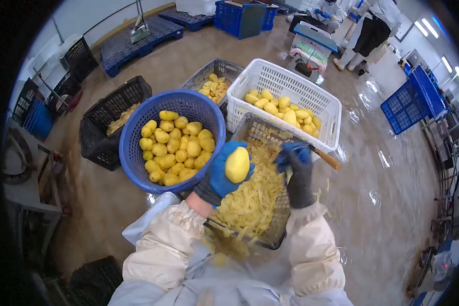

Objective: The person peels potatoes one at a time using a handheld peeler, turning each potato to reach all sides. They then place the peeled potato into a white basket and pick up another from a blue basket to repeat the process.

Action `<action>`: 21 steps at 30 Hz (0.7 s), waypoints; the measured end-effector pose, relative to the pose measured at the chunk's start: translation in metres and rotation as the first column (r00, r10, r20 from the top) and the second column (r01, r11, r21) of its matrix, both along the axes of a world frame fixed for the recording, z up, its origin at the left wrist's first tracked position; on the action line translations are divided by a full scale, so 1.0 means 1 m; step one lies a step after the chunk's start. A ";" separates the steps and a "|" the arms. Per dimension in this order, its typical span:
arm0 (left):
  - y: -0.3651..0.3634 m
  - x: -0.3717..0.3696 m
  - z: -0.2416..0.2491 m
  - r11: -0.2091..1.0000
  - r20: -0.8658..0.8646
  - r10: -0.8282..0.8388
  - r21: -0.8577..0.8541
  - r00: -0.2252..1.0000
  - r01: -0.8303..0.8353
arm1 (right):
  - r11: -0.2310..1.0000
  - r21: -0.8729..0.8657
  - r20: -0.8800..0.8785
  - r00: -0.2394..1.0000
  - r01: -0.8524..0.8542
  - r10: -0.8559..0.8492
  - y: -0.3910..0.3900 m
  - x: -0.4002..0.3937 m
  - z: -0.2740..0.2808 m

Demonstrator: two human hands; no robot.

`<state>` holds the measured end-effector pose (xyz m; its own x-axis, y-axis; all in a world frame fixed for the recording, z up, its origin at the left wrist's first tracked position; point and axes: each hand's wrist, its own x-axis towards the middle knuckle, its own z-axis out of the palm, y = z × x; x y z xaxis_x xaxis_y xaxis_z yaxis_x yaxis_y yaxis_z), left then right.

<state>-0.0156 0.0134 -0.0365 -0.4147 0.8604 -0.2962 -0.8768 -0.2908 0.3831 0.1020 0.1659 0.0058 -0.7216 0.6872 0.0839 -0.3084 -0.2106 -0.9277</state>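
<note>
My left hand, in a blue and grey glove, holds a peeled yellow potato. My right hand, gloved too and slightly blurred, is closed around a tool whose wooden handle sticks out to the right. Both hands are over a dark crate heaped with pale peelings. On the left stands a blue round basket full of yellow potatoes. Behind the crate, a white basket holds peeled potatoes.
A black crate with peelings stands far left. Cut pieces lie in a grey crate behind. Blue pallets and a blue crate are farther off. Two people in white work at the back right. The floor is wet.
</note>
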 end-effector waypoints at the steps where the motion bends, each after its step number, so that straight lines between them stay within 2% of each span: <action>1: 0.005 0.006 0.000 0.997 -0.162 0.074 0.047 0.984 -0.067 | 0.995 -0.011 0.086 0.991 -0.098 0.099 -0.014 -0.001 0.001; 2: 0.007 0.010 0.000 0.988 -0.316 0.145 0.098 0.938 -0.120 | 0.981 -0.034 0.171 0.966 -0.189 0.192 -0.031 -0.002 0.002; 3: 0.008 0.010 -0.003 0.989 -0.314 0.138 0.093 0.940 -0.114 | 0.962 -0.040 0.135 0.953 -0.270 0.273 -0.037 -0.003 -0.009; 6: 0.014 0.008 -0.013 0.971 -0.071 -0.192 0.129 0.979 0.199 | 0.957 -0.060 0.166 0.943 -0.284 0.290 -0.032 -0.003 -0.019; 7: 0.016 0.012 -0.010 0.990 0.009 -0.139 -0.023 0.990 0.139 | 0.956 -0.071 0.170 0.941 -0.285 0.293 -0.034 -0.003 -0.015; 8: 0.015 0.013 -0.008 0.990 0.007 -0.140 -0.024 0.990 0.141 | 0.956 -0.071 0.168 0.942 -0.284 0.292 -0.035 -0.004 -0.016; 10: 0.011 0.019 0.004 0.999 -0.013 -0.042 0.032 0.999 0.042 | 0.948 -0.004 0.149 0.938 -0.317 0.314 -0.036 -0.002 -0.020; 11: 0.013 0.015 -0.009 0.999 -0.012 -0.042 0.030 0.999 0.043 | 0.949 -0.006 0.149 0.938 -0.316 0.313 -0.036 -0.001 -0.018; 12: 0.019 0.006 -0.032 0.996 -0.255 0.037 -0.069 0.966 -0.056 | 0.953 0.035 0.158 0.943 -0.301 0.292 -0.035 -0.001 -0.013; 13: 0.022 0.001 -0.035 0.974 -0.489 0.087 -0.139 0.868 -0.176 | 0.955 0.078 0.165 0.949 -0.285 0.270 -0.034 -0.001 -0.010; 14: 0.020 -0.001 -0.039 0.975 -0.490 0.088 -0.137 0.867 -0.176 | 0.955 0.080 0.163 0.949 -0.285 0.270 -0.036 -0.001 -0.010; 15: 0.016 -0.002 -0.030 0.996 -0.248 0.062 -0.044 0.967 -0.075 | 0.888 0.360 0.165 0.956 -0.287 0.242 -0.041 -0.001 -0.012; 16: 0.012 -0.001 -0.020 0.997 0.006 -0.002 0.072 1.000 0.002 | 0.748 0.608 0.160 0.963 -0.268 0.215 -0.044 0.000 -0.012; 17: 0.010 0.002 -0.011 0.998 0.007 -0.005 0.070 1.000 0.004 | 0.749 0.606 0.161 0.964 -0.266 0.212 -0.040 -0.001 -0.011; 19: 0.007 0.009 0.009 0.994 -0.183 -0.066 0.069 0.981 0.080 | 0.945 0.225 0.175 0.964 -0.237 0.200 -0.023 -0.002 -0.008; 20: 0.008 0.011 0.013 0.991 -0.279 -0.093 0.068 0.956 0.117 | 0.979 0.020 0.181 0.964 -0.202 0.195 -0.018 -0.002 -0.007; 21: 0.012 0.009 0.013 0.996 -0.347 -0.065 0.028 0.936 0.079 | 0.984 0.001 0.167 0.971 -0.176 0.174 -0.019 -0.005 -0.010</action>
